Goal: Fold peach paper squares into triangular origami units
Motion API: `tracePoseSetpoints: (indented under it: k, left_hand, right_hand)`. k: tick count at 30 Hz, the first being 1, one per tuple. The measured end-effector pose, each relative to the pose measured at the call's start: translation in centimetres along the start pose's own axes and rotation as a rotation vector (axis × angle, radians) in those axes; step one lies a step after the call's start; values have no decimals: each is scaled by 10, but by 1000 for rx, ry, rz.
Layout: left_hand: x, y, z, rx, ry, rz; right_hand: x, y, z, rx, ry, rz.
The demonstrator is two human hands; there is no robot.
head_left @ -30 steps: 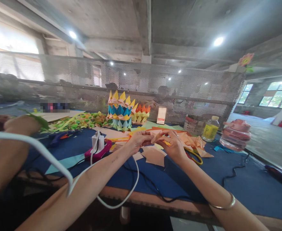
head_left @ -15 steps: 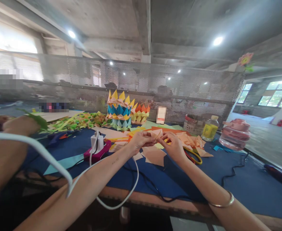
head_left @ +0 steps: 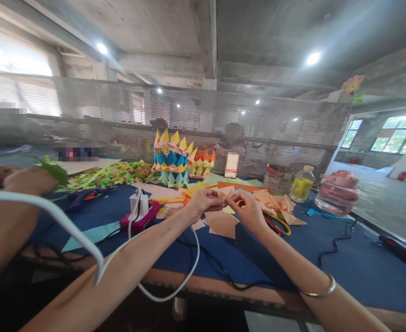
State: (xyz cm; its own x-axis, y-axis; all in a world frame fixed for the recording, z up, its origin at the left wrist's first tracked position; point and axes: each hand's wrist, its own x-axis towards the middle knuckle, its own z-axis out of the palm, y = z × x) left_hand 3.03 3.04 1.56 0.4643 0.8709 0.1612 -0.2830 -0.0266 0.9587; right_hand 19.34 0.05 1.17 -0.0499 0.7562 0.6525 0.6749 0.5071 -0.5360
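Between both sets of fingertips is a small folded piece of peach paper [head_left: 226, 190], its point turned upward. My left hand [head_left: 204, 205] pinches it from the left, fingers closed. From the right, my right hand [head_left: 248, 211] pinches its lower edge with thumb and forefinger. The fingers cover much of the folds. Flat peach paper sheets [head_left: 222, 224] lie on the blue table just below the hands. Folded peach pieces [head_left: 275, 201] are heaped beyond my right hand, with yellow-handled scissors [head_left: 283, 225] beside them.
A tiered folded-paper model [head_left: 171, 160] stands behind the hands. A white charger [head_left: 139, 205] sits in a magenta power strip [head_left: 147, 217]; a white cable [head_left: 196, 258] loops below. A yellow bottle [head_left: 301, 185] and pink bottle [head_left: 337, 193] stand right. A co-worker's hand [head_left: 30, 181] holds green material left.
The fingertips of my two hands have drawn slightly closer together at the folded paper, and less of its upper point shows. The arms and surrounding things stay almost the same.
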Motion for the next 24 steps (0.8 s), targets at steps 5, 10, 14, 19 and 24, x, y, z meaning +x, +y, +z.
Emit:
tracePoseSetpoints:
  k: [5, 10, 14, 19, 24]
  left_hand:
    - [1, -1, -1, -13, -4, -2]
    - [0, -1, 1, -4, -13, -3]
    - [-2, 0, 3, 13, 6, 16]
    - [-2, 1, 3, 39, 27, 16]
    - [0, -2, 0, 36, 14, 26]
  right_hand:
    - [0, 1, 1, 4, 7, -8]
    - [-1, -1, 1, -13, 35, -10]
    - [-1, -4, 0, -14, 37, -11]
    - [-2, -6, 0, -26, 31, -23]
    - [-2, -4, 1, -14, 33, -27]
